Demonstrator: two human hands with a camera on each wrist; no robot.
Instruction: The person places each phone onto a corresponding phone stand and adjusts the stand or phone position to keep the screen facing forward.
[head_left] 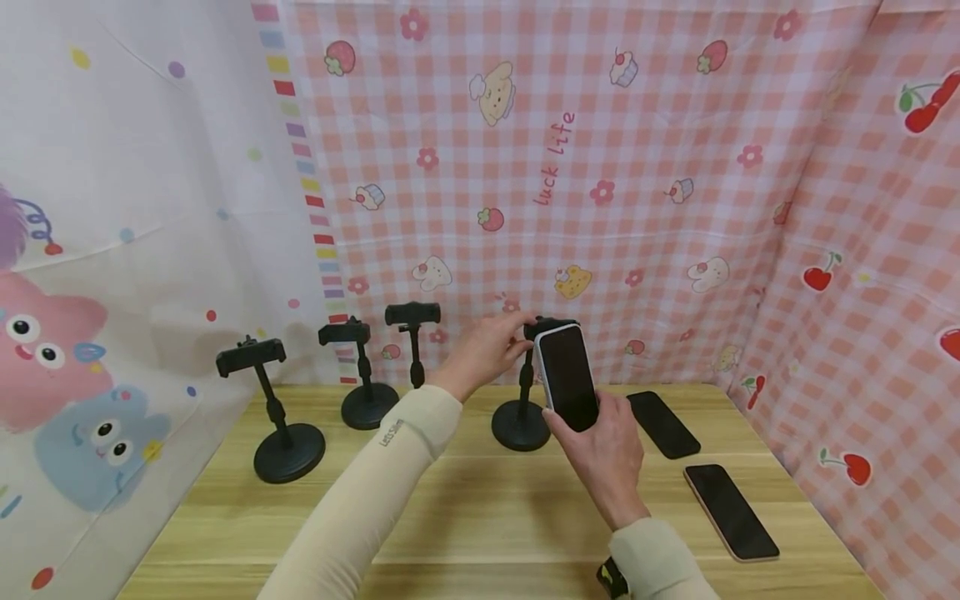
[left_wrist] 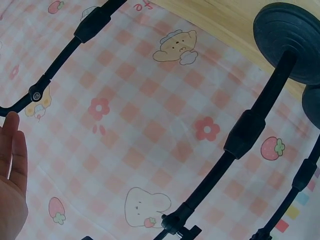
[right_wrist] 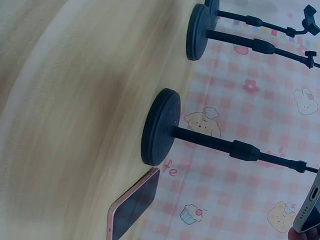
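My right hand grips a smartphone with a pale frame and a dark screen, tilted upright. The phone is in front of the clamp of a black phone stand; whether it sits in the clamp cannot be told. At the clamp's left end, my left hand pinches the holder between thumb and forefinger. In the left wrist view only part of the left hand shows, by the stand's upper joint. The right wrist view catches the lower end of the phone and a fingertip.
Three more black phone stands stand to the left: one at front, another behind it, a third partly behind my left arm. On the right lie a black phone and a pink-edged phone. Patterned cloth hangs around the wooden table.
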